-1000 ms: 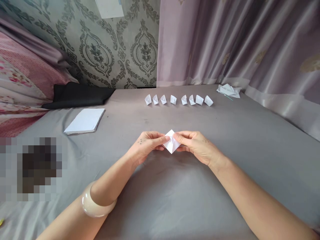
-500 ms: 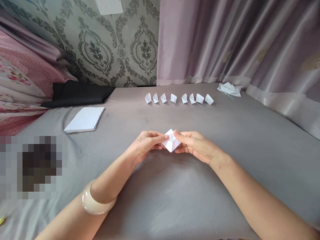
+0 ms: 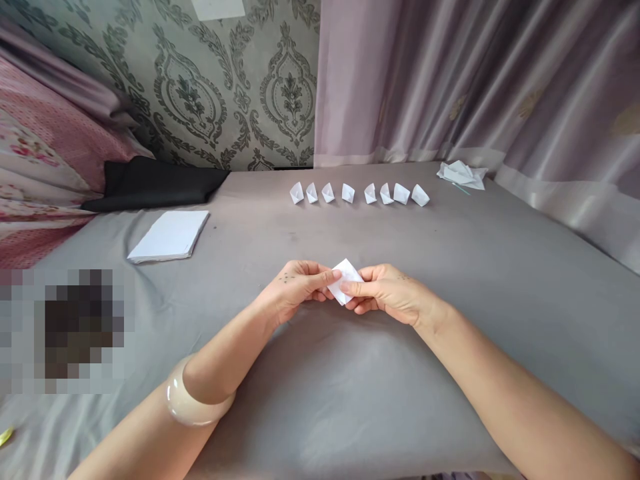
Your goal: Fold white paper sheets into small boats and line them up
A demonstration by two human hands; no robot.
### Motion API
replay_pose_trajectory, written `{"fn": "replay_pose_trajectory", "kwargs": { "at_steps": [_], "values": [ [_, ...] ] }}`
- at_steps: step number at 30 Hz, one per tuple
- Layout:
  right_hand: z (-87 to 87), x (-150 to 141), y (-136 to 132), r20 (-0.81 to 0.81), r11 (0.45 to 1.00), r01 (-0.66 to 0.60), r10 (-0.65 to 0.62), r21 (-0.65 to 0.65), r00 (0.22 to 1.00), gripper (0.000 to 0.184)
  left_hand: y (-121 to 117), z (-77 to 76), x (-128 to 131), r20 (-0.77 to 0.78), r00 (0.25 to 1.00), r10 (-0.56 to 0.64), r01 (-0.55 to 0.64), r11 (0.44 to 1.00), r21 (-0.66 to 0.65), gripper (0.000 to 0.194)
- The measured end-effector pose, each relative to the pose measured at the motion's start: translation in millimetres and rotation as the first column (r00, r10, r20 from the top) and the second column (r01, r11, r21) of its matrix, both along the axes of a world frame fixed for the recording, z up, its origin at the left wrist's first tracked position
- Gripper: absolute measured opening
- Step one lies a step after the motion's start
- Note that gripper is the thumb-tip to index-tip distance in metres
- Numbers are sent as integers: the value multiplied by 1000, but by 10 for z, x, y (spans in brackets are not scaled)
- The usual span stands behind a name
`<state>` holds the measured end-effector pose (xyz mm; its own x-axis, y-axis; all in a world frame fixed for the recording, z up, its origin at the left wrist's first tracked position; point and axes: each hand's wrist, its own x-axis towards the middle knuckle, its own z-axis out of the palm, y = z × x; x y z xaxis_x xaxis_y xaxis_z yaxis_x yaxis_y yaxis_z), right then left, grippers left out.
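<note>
I'm watching a small white folded paper [image 3: 348, 269], crisp diamond, one corner toward the far edge of the grey cloth [image 3: 320, 373], left hand [image 3: 296, 285] and right hand [image 3: 394, 293] pinching its sides, fingers closed on it, over mid-cloth

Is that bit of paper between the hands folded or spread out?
Folded: the white paper is a small diamond, with layered edges at its lower corner. The left hand and right hand pinch it, covering part.

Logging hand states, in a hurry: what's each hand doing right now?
Left hand: closed, holding the folded white paper by its left side.
Right hand: closed, gripping the same paper's right side.
</note>
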<state>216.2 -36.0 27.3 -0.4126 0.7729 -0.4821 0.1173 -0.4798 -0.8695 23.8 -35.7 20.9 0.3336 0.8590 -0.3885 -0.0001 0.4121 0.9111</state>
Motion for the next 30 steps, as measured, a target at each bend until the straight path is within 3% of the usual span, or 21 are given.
{"fn": "replay_pose_trajectory", "kwargs": {
  "at_steps": [4, 8, 13, 17, 23, 30],
  "values": [
    [12, 28, 12, 16, 1000, -2, 2, 30, 1000, 22, 14, -1, -20, 15, 999, -30, 30, 1000, -4, 31],
    [29, 63, 25, -35, 998, -23, 25, 58, 999, 27, 21, -21, -28, -1, 1000, 31, -31, 999, 7, 29],
    [40, 54, 32, -4, 992, 82, -82, 91, 997, 23, 22, -17, -28, 25, 1000, 15, -15, 1000, -5, 28],
    [45, 36, 35, 3, 991, 112, -113, 69, 994, 21, 19, -11, -28, 22, 1000, 12, -12, 1000, 1, 28],
    [-9, -7, 12, -111, 1000, 15, -16, -8, 994, 25, -2, 15, 8, -13, 998, 66, -65, 997, 46, 31],
    [-62, -1, 24, -43, 995, 95, -95, -5, 995, 26, -2, 0, 13, -21, 999, 31, -31, 999, 37, 31]
  ]
}}
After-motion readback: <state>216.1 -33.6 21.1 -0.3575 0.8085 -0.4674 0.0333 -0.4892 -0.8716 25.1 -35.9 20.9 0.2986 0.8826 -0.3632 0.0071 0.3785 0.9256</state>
